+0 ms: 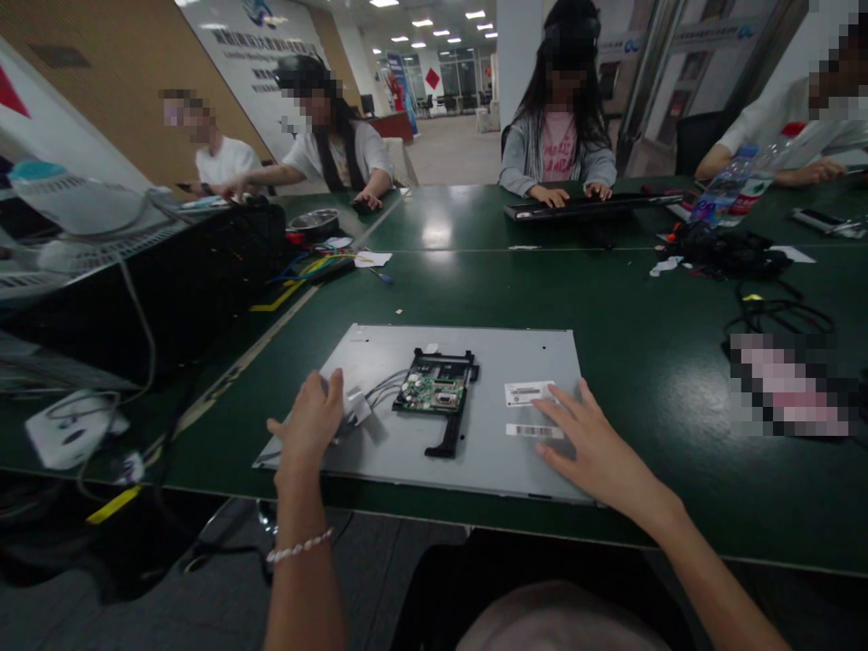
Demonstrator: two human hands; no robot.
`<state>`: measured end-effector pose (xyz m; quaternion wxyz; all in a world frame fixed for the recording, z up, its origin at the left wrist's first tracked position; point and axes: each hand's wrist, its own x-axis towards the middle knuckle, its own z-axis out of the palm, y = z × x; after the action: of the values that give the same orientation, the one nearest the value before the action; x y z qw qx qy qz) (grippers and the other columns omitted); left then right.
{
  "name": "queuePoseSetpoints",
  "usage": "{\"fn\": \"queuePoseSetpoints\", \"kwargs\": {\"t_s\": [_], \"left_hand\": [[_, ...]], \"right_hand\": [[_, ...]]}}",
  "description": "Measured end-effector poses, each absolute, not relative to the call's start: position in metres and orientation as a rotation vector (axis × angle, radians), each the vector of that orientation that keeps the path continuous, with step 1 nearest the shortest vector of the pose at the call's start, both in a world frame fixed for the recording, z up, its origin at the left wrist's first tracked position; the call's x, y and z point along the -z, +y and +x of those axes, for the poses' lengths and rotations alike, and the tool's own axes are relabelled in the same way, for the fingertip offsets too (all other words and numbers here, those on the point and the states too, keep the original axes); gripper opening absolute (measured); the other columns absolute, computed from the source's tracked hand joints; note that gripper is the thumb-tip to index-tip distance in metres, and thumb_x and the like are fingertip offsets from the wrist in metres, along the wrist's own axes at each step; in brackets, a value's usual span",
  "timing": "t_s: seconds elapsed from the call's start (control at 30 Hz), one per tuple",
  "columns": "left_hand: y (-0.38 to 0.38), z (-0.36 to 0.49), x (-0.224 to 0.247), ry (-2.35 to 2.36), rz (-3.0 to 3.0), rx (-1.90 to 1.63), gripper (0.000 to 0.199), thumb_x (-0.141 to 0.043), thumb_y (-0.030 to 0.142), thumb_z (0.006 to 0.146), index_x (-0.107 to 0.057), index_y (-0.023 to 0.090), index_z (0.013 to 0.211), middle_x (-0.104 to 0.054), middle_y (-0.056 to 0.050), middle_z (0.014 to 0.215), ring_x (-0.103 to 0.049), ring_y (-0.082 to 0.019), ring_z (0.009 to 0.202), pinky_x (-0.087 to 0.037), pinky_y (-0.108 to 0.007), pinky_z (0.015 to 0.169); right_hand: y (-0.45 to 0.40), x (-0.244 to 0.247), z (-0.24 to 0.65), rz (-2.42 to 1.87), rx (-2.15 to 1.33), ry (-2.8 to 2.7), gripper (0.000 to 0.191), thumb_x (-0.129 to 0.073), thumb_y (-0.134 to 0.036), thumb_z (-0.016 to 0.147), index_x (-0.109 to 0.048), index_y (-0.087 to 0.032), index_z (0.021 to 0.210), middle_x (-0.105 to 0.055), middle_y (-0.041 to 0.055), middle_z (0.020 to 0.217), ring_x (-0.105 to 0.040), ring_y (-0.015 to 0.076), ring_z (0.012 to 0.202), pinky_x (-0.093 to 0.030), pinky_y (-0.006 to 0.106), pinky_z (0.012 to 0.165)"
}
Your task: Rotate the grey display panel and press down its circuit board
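A flat grey metal display panel point(380, 452) lies on the table in front of me. At its middle sits a green circuit board point(434, 391) in a black plastic bracket point(444, 434). Grey cables point(388, 387) run left from the board to a small silvery piece point(358, 406). My left hand point(310, 420) is over the panel's left side, beside that piece, with its fingers apart. Over the right side, my right hand point(587, 443) is open with fingers spread, close to a white label point(527, 393) and a barcode sticker point(534, 431). Whether either hand touches the panel I cannot tell.
A large black-cased device point(223, 289) stands left, with loose wires point(318, 264) behind it. A phone-like pink item point(787, 384), black cable point(779, 312) and plastic bottles point(722, 185) are right. Several people sit across the green table point(475, 289); one handles a dark panel point(583, 208).
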<state>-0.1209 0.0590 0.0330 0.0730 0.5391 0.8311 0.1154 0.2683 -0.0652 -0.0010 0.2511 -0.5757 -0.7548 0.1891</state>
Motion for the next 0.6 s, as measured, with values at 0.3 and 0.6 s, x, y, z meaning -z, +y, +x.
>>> {"fn": "queuePoseSetpoints", "kwargs": {"t_s": [0.3, 0.6], "left_hand": [[0.064, -0.121, -0.033, 2.484, 1.593, -0.388, 0.058, -0.019, 0.056, 0.097, -0.052, 0.014, 0.121, -0.052, -0.024, 0.137, -0.049, -0.042, 0.124, -0.013, -0.076, 0.102], [0.071, -0.136, -0.025, 2.505, 1.78, -0.245, 0.063, -0.01, 0.051, 0.098, -0.049, 0.011, 0.127, -0.052, -0.028, 0.136, -0.048, -0.043, 0.127, -0.023, -0.078, 0.097]], "right_hand": [[-0.061, -0.01, 0.261, -1.603, -0.516, -2.237, 0.059, -0.058, -0.044, 0.089, -0.048, -0.026, 0.144, -0.034, 0.0102, 0.158, -0.012, 0.0426, 0.147, -0.024, 0.06, 0.116], [-0.058, -0.014, 0.257, -1.655, -0.565, -2.307, 0.06, -0.053, -0.046, 0.091, -0.043, -0.026, 0.147, -0.027, 0.011, 0.161, -0.004, 0.0408, 0.148, -0.018, 0.057, 0.118]]}}
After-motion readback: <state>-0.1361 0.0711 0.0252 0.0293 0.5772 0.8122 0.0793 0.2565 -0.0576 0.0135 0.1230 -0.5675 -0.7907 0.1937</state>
